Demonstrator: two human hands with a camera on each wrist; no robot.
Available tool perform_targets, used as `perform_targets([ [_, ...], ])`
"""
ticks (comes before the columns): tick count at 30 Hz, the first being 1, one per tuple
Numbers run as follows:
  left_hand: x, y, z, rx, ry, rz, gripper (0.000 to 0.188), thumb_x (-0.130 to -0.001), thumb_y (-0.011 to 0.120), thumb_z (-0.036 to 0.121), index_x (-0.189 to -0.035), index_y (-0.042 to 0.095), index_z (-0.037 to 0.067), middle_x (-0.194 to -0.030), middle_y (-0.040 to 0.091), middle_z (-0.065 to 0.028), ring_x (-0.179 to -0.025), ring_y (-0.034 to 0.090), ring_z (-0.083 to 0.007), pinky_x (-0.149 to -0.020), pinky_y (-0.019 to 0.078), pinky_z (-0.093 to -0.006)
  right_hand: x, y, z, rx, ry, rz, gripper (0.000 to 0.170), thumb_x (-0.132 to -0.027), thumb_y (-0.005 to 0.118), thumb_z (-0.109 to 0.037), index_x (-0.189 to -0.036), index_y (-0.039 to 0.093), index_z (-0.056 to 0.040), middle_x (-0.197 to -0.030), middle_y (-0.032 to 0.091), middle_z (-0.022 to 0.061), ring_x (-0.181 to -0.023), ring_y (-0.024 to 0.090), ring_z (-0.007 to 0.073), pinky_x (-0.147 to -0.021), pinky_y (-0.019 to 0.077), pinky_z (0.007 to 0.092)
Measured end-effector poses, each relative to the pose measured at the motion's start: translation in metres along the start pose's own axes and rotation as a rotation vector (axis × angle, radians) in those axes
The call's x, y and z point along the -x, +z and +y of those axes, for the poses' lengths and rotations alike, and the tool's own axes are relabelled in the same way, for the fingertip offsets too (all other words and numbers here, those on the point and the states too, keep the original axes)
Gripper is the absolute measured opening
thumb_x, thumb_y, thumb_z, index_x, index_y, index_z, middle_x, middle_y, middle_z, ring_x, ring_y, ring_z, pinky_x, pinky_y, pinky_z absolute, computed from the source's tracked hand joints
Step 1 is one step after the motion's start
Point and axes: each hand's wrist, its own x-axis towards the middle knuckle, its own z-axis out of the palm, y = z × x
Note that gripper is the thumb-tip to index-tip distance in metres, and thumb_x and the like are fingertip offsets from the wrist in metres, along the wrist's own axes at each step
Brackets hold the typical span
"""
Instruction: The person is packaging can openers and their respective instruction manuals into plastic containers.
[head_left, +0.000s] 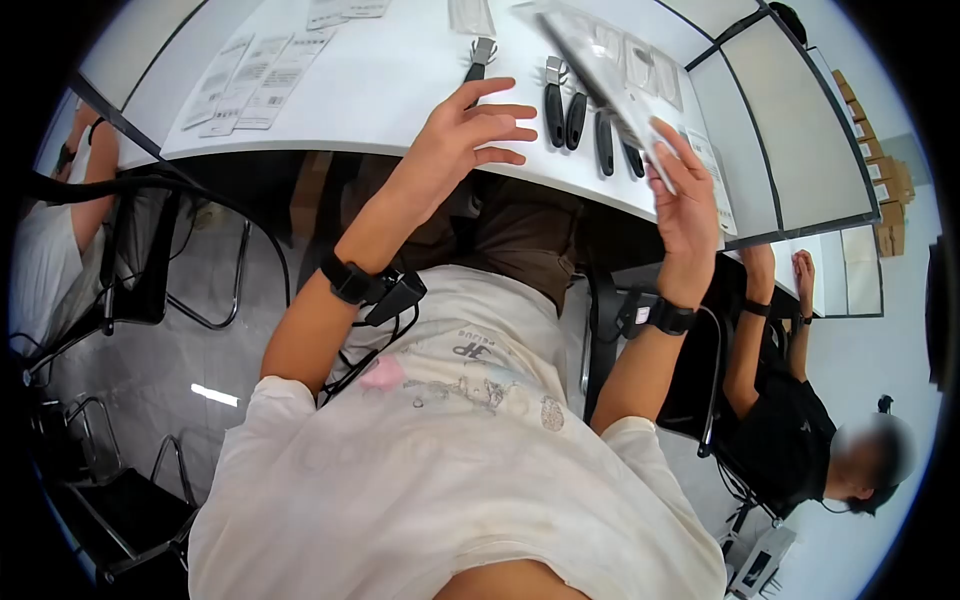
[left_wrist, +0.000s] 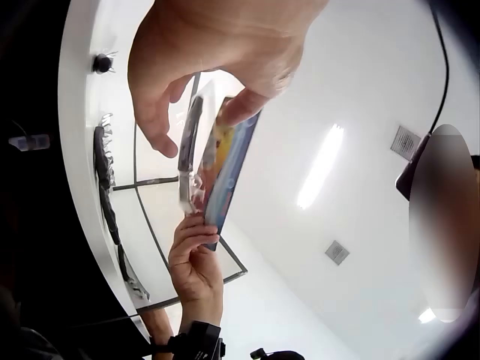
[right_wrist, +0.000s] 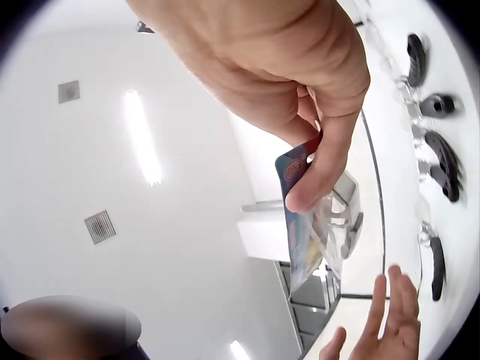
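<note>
My right grip (head_left: 687, 205) pinched blister pack (right_wrist: 295, 240); left hand (head_left: 458, 142), spread, held nothing. Holding-up step, I judged; next probably needed two-handed hold.

From my end, I see bare white table (head_left: 372, 85) between the printed cards (head_left: 272, 85) and the left hand (head_left: 455, 142) — a hand could slide through there. Open air also separates the left fingertips from the blister pack (head_left: 628, 108) in the right hand (head_left: 687, 205). That pack slants over the black-handled tools (head_left: 576, 120), blocking a crossing from above — and the partition (head_left: 800, 125) walls off the right side.
</note>
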Motion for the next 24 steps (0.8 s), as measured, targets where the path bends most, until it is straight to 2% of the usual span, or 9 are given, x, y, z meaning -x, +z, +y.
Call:
perform_targets([
  [3,-0.001,-0.005,0.002,0.246,0.018,0.027,0.059,-0.096,0.057,0.023,-0.147,0.038,0.000,-0.132,0.058,-0.0231,-0.125,0.057,-0.0348,-0.101,0.0496,-0.0465,-0.003,0.032,0.004,0.017,0.102,-0.229,0.033,-0.093,0.067,-0.003,-0.125,0.065,0.0054,-0.085,0.069,0.0070,-0.066,0.065,0.0124,-0.057,0.0552,0.0231],
  [7,-0.007,-0.022,0.003,0.314,0.112,-0.075,0.070,-0.101,0.042,0.049,-0.149,0.035,-0.001,-0.140,0.052,-0.0299,-0.137,0.048,-0.0363,-0.111,0.0437,-0.0464,-0.002,0.053,-0.001,0.132,0.117,-0.382,0.036,-0.095,0.065,-0.006,-0.129,0.061,0.0063,-0.083,0.071,0.0112,-0.064,0.068,0.0172,-0.052,0.0568,0.0270],
  [9,-0.010,-0.026,0.002,0.255,0.113,-0.018,0.078,-0.101,0.034,0.058,-0.148,0.035,-0.004,-0.141,0.050,-0.0317,-0.137,0.047,-0.0363,-0.113,0.0420,-0.0444,0.000,0.057,-0.004,0.193,0.109,-0.418,0.038,-0.096,0.064,-0.008,-0.131,0.059,0.0064,-0.083,0.071,0.0129,-0.064,0.070,0.0192,-0.050,0.0573,0.0283],
  [13,-0.009,-0.028,0.006,0.432,0.073,0.019,0.079,-0.101,0.036,0.057,-0.147,0.034,-0.007,-0.146,0.045,-0.0290,-0.140,0.043,-0.0385,-0.114,0.0406,-0.0469,0.001,0.051,-0.003,0.245,0.077,-0.400,0.037,-0.098,0.063,-0.009,-0.131,0.058,0.0062,-0.084,0.072,0.0158,-0.064,0.071,0.0221,-0.050,0.0583,0.0294],
  [16,-0.005,-0.029,0.002,0.599,0.153,-0.146,0.069,-0.102,0.037,0.052,-0.146,0.041,-0.001,-0.148,0.047,-0.0167,-0.143,0.039,-0.0366,-0.113,0.0396,-0.0537,0.000,0.045,0.000,0.244,0.063,-0.387,0.037,-0.097,0.063,-0.010,-0.130,0.058,0.0067,-0.085,0.072,0.0166,-0.067,0.072,0.0232,-0.054,0.0600,0.0304],
  [17,-0.004,-0.029,0.000,0.597,0.145,-0.145,0.069,-0.102,0.037,0.052,-0.146,0.041,-0.001,-0.148,0.047,-0.0167,-0.143,0.039,-0.0366,-0.113,0.0396,-0.0537,0.000,0.044,0.001,0.238,0.067,-0.382,0.037,-0.097,0.063,-0.010,-0.130,0.058,0.0067,-0.085,0.072,0.0166,-0.067,0.072,0.0232,-0.054,0.0600,0.0304],
  [19,-0.002,-0.017,0.005,0.502,0.089,0.121,0.062,-0.103,0.037,0.047,-0.146,0.043,0.002,-0.145,0.050,-0.0141,-0.139,0.045,-0.0336,-0.111,0.0413,-0.0515,0.002,0.044,-0.003,0.331,0.036,-0.350,0.037,-0.098,0.063,-0.011,-0.130,0.059,0.0069,-0.086,0.073,0.0169,-0.068,0.073,0.0241,-0.056,0.0606,0.0298],
  [20,-0.002,-0.020,0.003,0.474,0.094,0.112,0.050,-0.105,0.031,0.035,-0.141,0.047,0.004,-0.139,0.055,-0.0143,-0.128,0.054,-0.0330,-0.106,0.0457,-0.0500,0.001,0.040,-0.003,0.337,0.036,-0.344,0.037,-0.098,0.063,-0.012,-0.130,0.059,0.0067,-0.086,0.073,0.0176,-0.069,0.074,0.0246,-0.057,0.0611,0.0295],
  [24,-0.009,-0.033,0.000,0.313,0.123,0.227,0.039,-0.105,0.034,0.023,-0.135,0.050,0.004,-0.130,0.063,-0.0152,-0.120,0.061,-0.0309,-0.103,0.0487,-0.0464,0.001,0.027,-0.016,0.439,0.040,-0.310,0.036,-0.097,0.064,-0.013,-0.127,0.062,0.0058,-0.082,0.071,0.0160,-0.066,0.074,0.0238,-0.055,0.0610,0.0284],
])
